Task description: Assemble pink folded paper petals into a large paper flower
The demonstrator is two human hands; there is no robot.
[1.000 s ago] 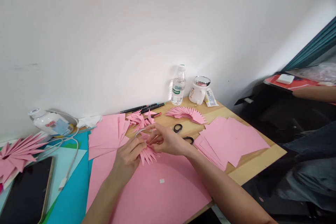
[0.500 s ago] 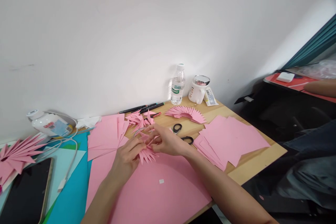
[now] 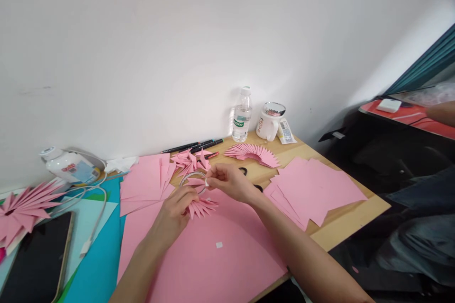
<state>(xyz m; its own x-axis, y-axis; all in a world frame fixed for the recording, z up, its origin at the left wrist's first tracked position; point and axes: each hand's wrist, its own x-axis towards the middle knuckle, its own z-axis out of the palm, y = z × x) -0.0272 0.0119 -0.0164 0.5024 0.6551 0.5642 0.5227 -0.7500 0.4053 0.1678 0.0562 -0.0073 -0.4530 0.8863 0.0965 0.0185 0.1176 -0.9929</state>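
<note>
My left hand [image 3: 175, 213] is curled over a fan of folded pink paper points [image 3: 202, 207] and pins it onto the large pink sheet [image 3: 213, 255]. My right hand [image 3: 229, 181] is lifted just above, with fingertips pinched on a small white scrap [image 3: 207, 182] beside a single pink folded piece [image 3: 195, 181]. A thin wire ring [image 3: 185, 179] lies under that piece. Black scissors [image 3: 245, 171] are mostly hidden behind my right hand.
Loose pink folded pieces [image 3: 188, 162], a finished pink fan [image 3: 252, 152], markers [image 3: 194, 146], a water bottle [image 3: 242, 114] and a white mug [image 3: 267, 122] line the back. Pink sheets [image 3: 313, 188] lie right. Left: a phone [image 3: 35, 260], cable [image 3: 94, 218]. Another person's arm [image 3: 441, 112] far right.
My right hand lifted off the paper fan and moved back toward the wall, pinching a small white scrap. My left hand stayed on the fan.
</note>
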